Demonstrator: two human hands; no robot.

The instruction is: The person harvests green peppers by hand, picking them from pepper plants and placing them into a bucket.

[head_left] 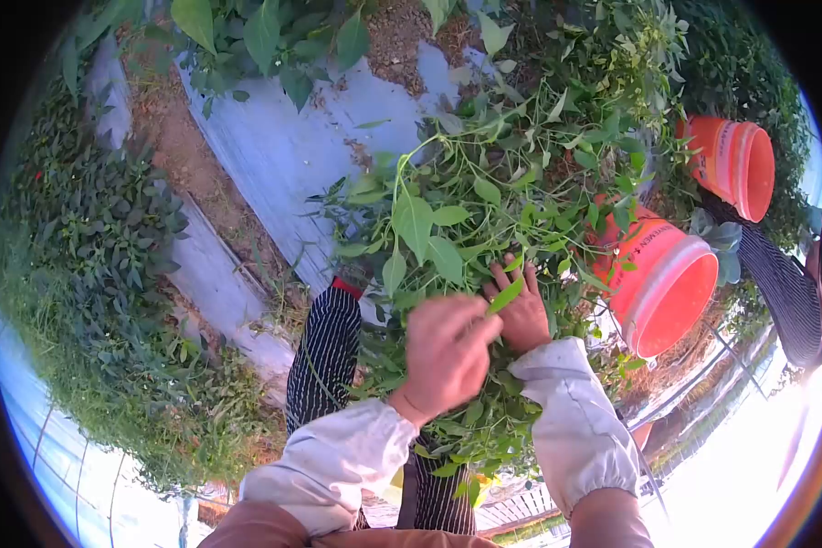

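Observation:
A leafy green plant (pixel 484 201) spreads in front of me, its stems bending over the ground. My left hand (pixel 447 352) is above the lower foliage, its fingers curled in and blurred by motion. Whatever they may hold is too smeared to make out. Just to the right, my right hand (pixel 522 315) reaches into the leaves with its fingers apart, and a bright green leaf (pixel 507 296) partly covers them. Pale sleeve covers (pixel 575 411) wrap both forearms.
Two orange buckets, a near one (pixel 644 274) and a farther one (pixel 726 164), lean on their sides to the right. A striped leg (pixel 772 283) of another person shows beside them. Plastic sheeting (pixel 274 137) covers the bed, and a plant row (pixel 100 247) runs on the left.

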